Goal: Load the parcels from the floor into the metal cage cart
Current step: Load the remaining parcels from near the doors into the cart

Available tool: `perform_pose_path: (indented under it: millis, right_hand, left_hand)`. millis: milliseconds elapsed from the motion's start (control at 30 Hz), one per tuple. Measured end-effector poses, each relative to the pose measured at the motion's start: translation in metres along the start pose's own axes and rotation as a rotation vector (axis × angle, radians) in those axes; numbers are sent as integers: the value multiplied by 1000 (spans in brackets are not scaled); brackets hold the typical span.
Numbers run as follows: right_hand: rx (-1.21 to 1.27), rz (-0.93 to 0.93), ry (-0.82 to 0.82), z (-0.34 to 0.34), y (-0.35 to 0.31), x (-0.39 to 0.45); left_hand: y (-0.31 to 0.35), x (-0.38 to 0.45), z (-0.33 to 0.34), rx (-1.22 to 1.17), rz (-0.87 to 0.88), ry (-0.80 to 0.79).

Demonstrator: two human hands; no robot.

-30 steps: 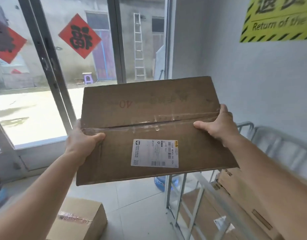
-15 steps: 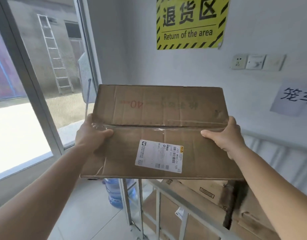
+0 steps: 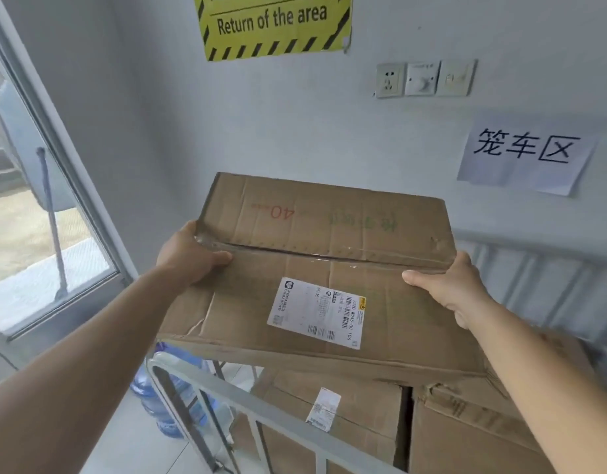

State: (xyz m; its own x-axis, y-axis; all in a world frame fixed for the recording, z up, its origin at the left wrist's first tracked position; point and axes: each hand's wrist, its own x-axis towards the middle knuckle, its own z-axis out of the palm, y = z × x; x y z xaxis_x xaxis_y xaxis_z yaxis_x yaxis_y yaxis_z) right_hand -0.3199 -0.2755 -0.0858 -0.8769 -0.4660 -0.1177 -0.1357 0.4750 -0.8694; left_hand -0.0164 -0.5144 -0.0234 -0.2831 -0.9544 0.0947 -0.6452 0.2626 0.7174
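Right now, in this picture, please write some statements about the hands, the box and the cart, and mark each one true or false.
1. Both hands hold the cardboard box, the left hand at one end and the right hand at the other. True.
2. The box rests on the floor. False: it is held in the air above the metal cage cart.
3. The cart has no parcels in it. False: brown boxes in the cart already lie below the held one.
4. A white shipping label is on the top face of the held box. True.
5. A blue water bottle stands on the floor outside the cart. True.
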Motion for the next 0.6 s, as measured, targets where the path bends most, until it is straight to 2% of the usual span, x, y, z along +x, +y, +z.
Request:
perform_pose_path:
  millis: [233,600]
  right_hand:
    - [-96,190,-68,31,49,38]
    - [-284,443,-172,86,95,47]
  left_hand:
    - [-28,45,69,125,-73,-194]
    - [-99,109,137,232,-191,-515]
